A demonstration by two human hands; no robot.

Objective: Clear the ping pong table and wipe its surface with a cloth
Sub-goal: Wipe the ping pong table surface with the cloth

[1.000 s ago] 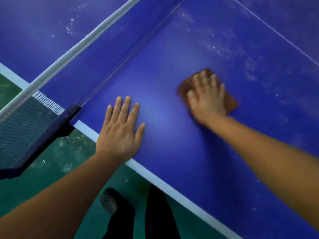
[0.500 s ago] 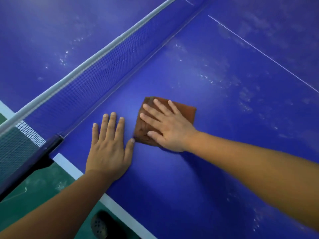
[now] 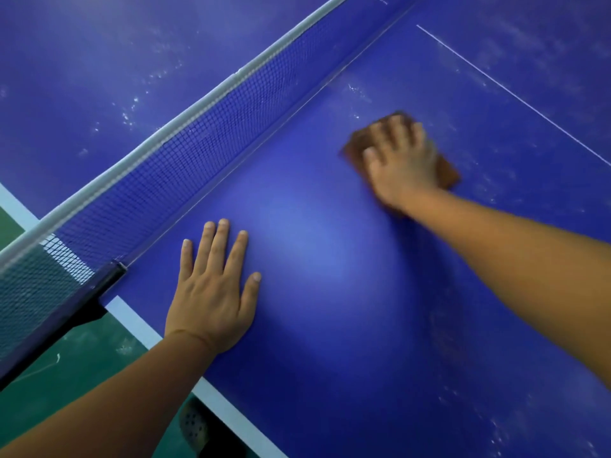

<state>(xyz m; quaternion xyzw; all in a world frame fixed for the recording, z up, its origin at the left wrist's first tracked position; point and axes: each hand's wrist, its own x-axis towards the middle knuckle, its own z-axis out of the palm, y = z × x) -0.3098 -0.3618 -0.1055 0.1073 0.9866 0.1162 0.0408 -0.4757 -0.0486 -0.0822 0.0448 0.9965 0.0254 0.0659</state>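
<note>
The blue ping pong table (image 3: 330, 325) fills most of the head view. A brown cloth (image 3: 446, 170) lies flat on it, right of centre and a short way from the net. My right hand (image 3: 401, 163) presses on the cloth with spread fingers and covers most of it; the hand is blurred. My left hand (image 3: 211, 292) rests flat on the bare table beside the white side line, fingers straight and pointing toward the net.
The net (image 3: 185, 153) runs diagonally from lower left to upper right, held by a dark clamp post (image 3: 82, 305) at the table edge. Whitish dust marks (image 3: 496, 71) speckle the far and right surface. Green floor (image 3: 82, 365) and a shoe (image 3: 195, 424) show below.
My right hand has slid the cloth away from my left hand, up and to the right across the table. My left hand has stayed flat in place.
</note>
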